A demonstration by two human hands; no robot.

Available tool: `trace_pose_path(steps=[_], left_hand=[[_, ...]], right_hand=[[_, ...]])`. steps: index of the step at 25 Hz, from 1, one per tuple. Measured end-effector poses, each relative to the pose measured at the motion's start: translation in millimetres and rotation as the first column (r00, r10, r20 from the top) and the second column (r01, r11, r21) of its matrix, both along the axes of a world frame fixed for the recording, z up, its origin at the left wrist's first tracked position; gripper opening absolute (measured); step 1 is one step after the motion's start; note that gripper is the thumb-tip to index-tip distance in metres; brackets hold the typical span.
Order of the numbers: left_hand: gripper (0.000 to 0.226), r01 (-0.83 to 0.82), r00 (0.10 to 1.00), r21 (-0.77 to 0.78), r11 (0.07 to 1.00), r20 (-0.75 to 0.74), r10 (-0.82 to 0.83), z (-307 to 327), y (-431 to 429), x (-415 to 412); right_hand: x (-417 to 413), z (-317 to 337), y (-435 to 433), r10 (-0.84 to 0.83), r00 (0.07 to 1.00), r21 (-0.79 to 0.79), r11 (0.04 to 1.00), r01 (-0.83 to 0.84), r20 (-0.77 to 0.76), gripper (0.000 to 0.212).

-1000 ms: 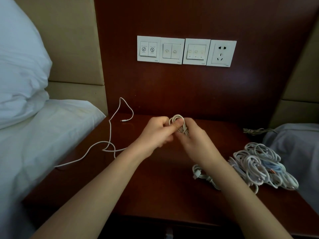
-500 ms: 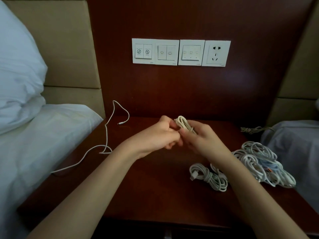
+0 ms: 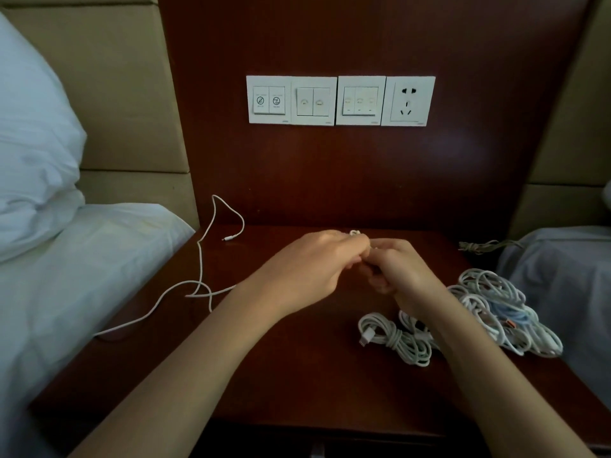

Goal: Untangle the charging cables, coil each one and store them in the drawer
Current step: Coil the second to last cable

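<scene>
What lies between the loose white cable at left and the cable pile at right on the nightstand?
In the head view, the left hand and right hand meet there, gripping a small white coil; a tied coil lies beside the pile.

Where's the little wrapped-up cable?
In the head view, the wrapped-up cable lies on the nightstand, right of centre, beside the right forearm and just left of the cable pile.
</scene>
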State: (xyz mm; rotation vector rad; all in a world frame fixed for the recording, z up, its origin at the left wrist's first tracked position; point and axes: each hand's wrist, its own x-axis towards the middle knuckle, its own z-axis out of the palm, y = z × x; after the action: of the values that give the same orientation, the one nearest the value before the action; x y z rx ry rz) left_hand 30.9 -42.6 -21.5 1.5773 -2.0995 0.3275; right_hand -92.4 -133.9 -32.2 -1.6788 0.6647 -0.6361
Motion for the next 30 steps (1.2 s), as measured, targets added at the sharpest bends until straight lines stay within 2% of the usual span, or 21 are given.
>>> trace_pose_path(steps=[3, 5, 8, 11, 14, 16, 18, 21, 25, 28, 30], left_hand=[[0.025, 0.012, 0.999, -0.184, 0.983, 0.043, -0.004, -4.1, -4.7, 6.2], [0.028, 0.010, 1.000, -0.240, 0.971, -0.007, -0.013, -4.6, -8.0, 13.0], [0.021, 0.080, 0.977, -0.197, 0.977, -0.180, -0.116, -6.1, -9.4, 11.4], [0.012, 0.070, 0.936, -0.135, 0.988, -0.333, -0.111, -4.7, -10.2, 7.9], [0.015, 0.019, 0.888, -0.191, 0.981, -0.447, -0.104, -2.6, -11.3, 11.0], [0.019, -0.020, 0.861, -0.129, 0.991, -0.507, -0.048, -1.5, -11.8, 10.5], [0.020, -0.059, 0.834, -0.003, 0.998, -0.549, 0.048, -1.7, -12.4, 12.6], [0.018, 0.007, 0.763, 0.174, 0.985, -0.637, 0.107, 0.4, -9.4, 19.9], [0.024, 0.225, 0.519, 0.299, 0.927, -0.842, 0.146, 5.0, 0.2, 12.6], [0.027, 0.291, 0.361, 0.274, 0.917, -0.919, 0.160, 4.8, 0.4, 6.7], [0.026, 0.291, 0.303, 0.227, 0.929, -0.943, 0.136, 3.4, -1.3, 6.8]], right_hand=[[-3.8, 0.0, -2.3, 0.156, 0.987, 0.147, 0.976, -0.159, 0.031, 0.017], [-5.7, -1.3, -3.7, 0.256, 0.961, 0.297, 0.914, -0.276, 0.105, 0.017], [-9.8, 0.4, -2.4, 0.355, 0.921, 0.422, 0.819, -0.390, 0.161, 0.020], [-9.1, 3.4, 3.5, 0.382, 0.908, 0.493, 0.765, -0.415, 0.171, 0.029], [-6.3, 3.9, 3.7, 0.341, 0.920, 0.545, 0.742, -0.389, 0.193, 0.058], [-4.1, 4.2, 3.6, 0.344, 0.928, 0.485, 0.794, -0.368, 0.142, 0.081], [-2.8, 2.9, 7.4, 0.363, 0.929, 0.382, 0.851, -0.360, 0.068, 0.091], [-3.3, 2.0, 17.0, 0.391, 0.920, 0.254, 0.887, -0.386, 0.030, 0.071], [-1.6, 4.3, 28.8, 0.448, 0.894, 0.149, 0.882, -0.447, 0.034, 0.032], [0.2, 2.8, 31.9, 0.420, 0.900, 0.133, 0.891, -0.434, 0.118, 0.031], [0.4, 0.6, 29.9, 0.409, 0.891, 0.159, 0.883, -0.441, 0.199, 0.035]])
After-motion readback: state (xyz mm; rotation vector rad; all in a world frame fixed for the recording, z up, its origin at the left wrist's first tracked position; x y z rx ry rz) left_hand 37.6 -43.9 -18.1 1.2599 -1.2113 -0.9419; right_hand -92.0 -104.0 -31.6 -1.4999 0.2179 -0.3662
